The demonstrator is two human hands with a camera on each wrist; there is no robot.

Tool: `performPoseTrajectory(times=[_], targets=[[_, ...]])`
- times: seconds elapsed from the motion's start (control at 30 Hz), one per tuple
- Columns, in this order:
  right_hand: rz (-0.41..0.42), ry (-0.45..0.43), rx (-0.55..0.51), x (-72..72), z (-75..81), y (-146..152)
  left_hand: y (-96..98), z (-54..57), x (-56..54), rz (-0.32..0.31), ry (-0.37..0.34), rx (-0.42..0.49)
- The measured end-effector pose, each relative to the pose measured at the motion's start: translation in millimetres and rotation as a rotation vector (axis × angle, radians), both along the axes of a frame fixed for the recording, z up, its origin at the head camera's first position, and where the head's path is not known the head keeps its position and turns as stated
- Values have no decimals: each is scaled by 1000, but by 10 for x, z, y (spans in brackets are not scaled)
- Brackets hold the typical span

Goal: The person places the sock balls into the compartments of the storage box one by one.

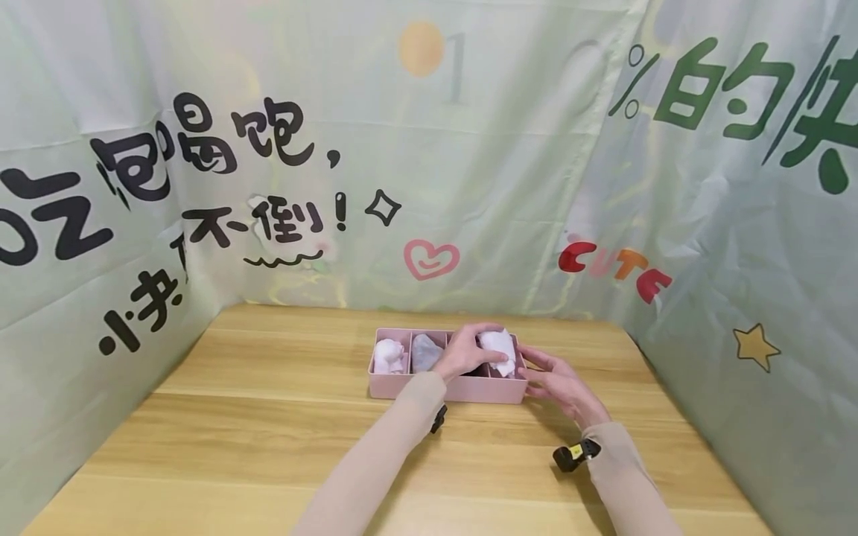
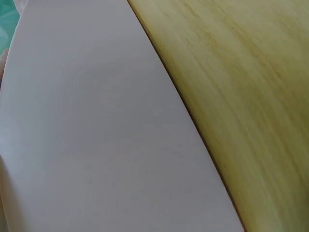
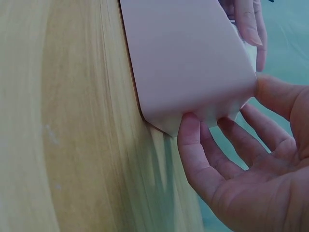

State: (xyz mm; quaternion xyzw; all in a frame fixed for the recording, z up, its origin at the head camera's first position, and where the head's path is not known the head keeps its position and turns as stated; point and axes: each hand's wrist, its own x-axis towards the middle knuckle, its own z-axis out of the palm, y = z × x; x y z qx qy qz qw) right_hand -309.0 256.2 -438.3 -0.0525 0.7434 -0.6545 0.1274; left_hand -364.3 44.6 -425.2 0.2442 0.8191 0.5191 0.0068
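Pale pink plastic organiser box (image 1: 447,389), long and low with smooth matte walls and four compartments in a row, sitting toward the far middle of a light wooden table (image 1: 268,447) with streaky grain. Left hand (image 1: 465,350) reaching over the box from the near side, fingers curled down onto a soft white crumpled bundle (image 1: 499,350) in the rightmost compartment, pinching it. Right hand (image 1: 559,380) at the right end of the box, fingers straight and loosely spread, thumb and fingertips (image 3: 189,129) touching the rounded bottom corner of the end wall, gripping nothing. Another white crumpled bundle (image 1: 389,356) in the leftmost compartment, a greyish rumpled one (image 1: 426,353) in the next. Beige knit sleeves on both forearms, a small black device (image 1: 575,454) strapped at the right wrist. Behind and to both sides, wrinkled pale green fabric backdrop (image 1: 503,186) printed with bold black characters, a pink heart and a yellow star
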Motion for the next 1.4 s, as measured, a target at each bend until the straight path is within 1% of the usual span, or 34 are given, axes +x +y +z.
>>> performPoseTrajectory(times=[0.13, 0.2, 0.3, 0.43, 0.5, 0.6, 0.67, 0.87, 1.03, 1.2, 1.23, 1.3, 1.4], targets=[[5, 4, 3, -8, -13, 8, -5, -42, -9, -94, -14, 19], [11, 5, 8, -7, -24, 12, -12, -59, -7, -119, -26, 17], [14, 7, 7, -15, -39, 5, -37, -67, -7, -108, -25, 10], [14, 10, -5, -26, -44, -8, -72, -54, -17, -66, -9, 4], [12, 5, -12, -32, -40, -6, -86, -46, -32, -55, -2, 18], [6, 4, -14, -45, -39, -3, -120, -39, -51, -50, 6, 65], [10, 8, -4, -48, -38, 0, -152, -36, -57, -52, 8, 93], [0, 8, 26, -21, -20, 5, -265, -30, -31, -70, -3, 111], [-4, 13, 34, 22, 20, 8, -332, 4, -1, -80, -11, 157], [-16, 13, 54, 47, 59, 2, -459, 30, 45, -113, -8, 161], [-14, 23, 67, 54, 69, -3, -492, 30, 57, -116, -5, 158], [-37, 47, 82, 70, 82, -22, -560, 18, 69, -117, 15, 141], [-83, 115, 130, 87, 106, -58, -665, -4, 77, -82, 64, 99]])
